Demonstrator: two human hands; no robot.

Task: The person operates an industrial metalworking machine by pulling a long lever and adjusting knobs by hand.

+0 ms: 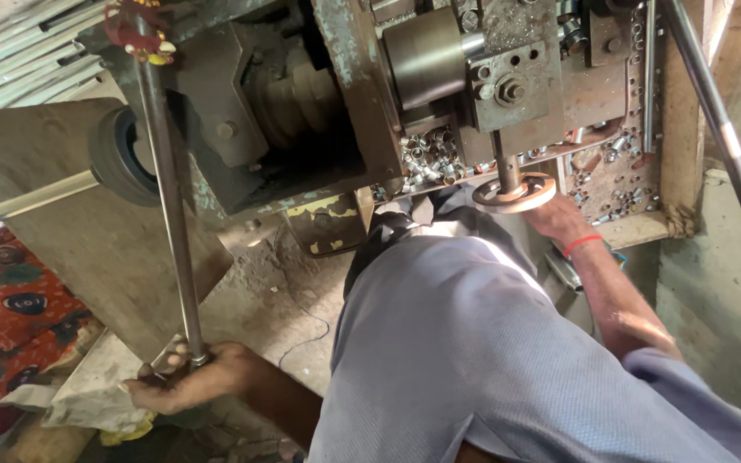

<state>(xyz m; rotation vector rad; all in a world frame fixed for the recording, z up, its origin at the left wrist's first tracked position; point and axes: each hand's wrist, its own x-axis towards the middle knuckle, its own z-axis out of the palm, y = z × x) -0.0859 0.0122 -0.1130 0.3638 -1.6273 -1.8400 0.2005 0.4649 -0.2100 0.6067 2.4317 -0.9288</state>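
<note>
Fingers of the left hand (183, 379) curl tight around the lower end of a long steel lever rod (167, 197), gripped low, likely for leverage, left of the worn machine (345, 94). Right hand (559, 221) reaches beneath the machine's round metal disc (516, 192), its fingers hidden. No labels show.

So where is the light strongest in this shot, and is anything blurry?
Head view: sunlight glares on the grey shirt near the right hand; the left hand gripping the long rod sits in dimmer shade; the machine recesses are dark; the edges look slightly soft.
</note>
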